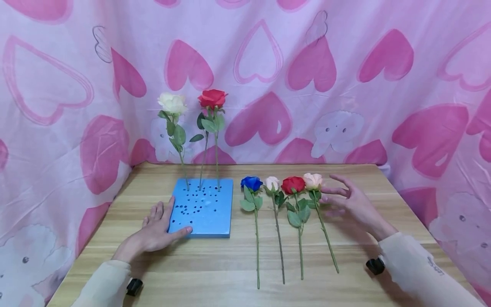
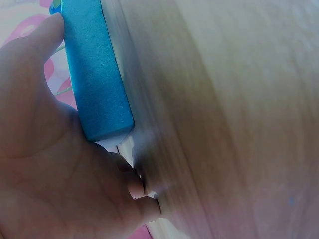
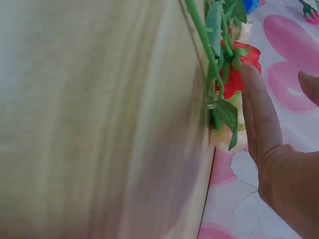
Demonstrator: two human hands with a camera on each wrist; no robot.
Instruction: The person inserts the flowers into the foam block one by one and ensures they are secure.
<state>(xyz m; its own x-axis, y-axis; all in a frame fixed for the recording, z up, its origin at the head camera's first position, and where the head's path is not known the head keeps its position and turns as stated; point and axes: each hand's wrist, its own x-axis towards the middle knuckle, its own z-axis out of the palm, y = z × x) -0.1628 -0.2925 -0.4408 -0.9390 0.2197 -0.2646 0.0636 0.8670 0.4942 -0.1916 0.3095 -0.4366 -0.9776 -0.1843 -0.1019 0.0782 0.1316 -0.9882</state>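
Observation:
My left hand (image 1: pixel 153 230) rests against the near left corner of a blue foam block (image 1: pixel 209 219) dotted with holes. Its thumb lies over the front edge, and the fingers stretch along the left side. Upright in the block's far part stand a white rose (image 1: pixel 171 103), a red rose (image 1: pixel 212 99) and a third stem (image 1: pixel 204 160) whose bloom is hidden. My right hand (image 1: pixel 356 204), fingers spread and holding nothing, hovers just right of a peach rose (image 1: pixel 313 181) lying on the table. In the right wrist view its fingers overlap the red rose (image 3: pixel 253 54).
Left of the peach rose lie another red rose (image 1: pixel 293 185), a pale pink rose (image 1: pixel 272 183) and a blue rose (image 1: pixel 251 183), stems toward me. The wooden table (image 1: pixel 215 273) ends at a pink heart-patterned curtain (image 1: pixel 245 128) behind and at both sides.

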